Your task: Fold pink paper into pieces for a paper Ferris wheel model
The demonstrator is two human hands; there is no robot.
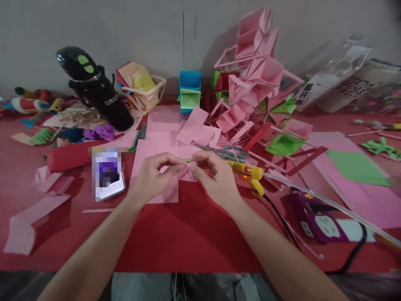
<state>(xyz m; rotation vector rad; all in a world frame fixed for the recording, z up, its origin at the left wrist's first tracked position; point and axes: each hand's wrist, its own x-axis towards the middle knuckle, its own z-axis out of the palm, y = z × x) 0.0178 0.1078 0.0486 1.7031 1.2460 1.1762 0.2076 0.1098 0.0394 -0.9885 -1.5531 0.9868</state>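
Observation:
Both hands meet over sheets of pink paper [156, 179] at the middle of the red table. My left hand [156, 173] pinches one side of a small folded piece of pink paper [189, 165], and my right hand [216, 175] pinches its other side. The fingertips cover much of the piece, so its full shape is hidden. Just behind my right hand lie scissors [234, 153]. A yellow hot glue gun [247, 171], with a long clear glue stick [313, 198] in it, rests to the right and shows an orange light.
Pink folded paper frames [257, 79] are piled up at the back right. A black bottle [103, 94] stands at the back left, above a phone [109, 179]. A purple power socket box [316, 219] sits front right, with a black cable [282, 221] running nearby.

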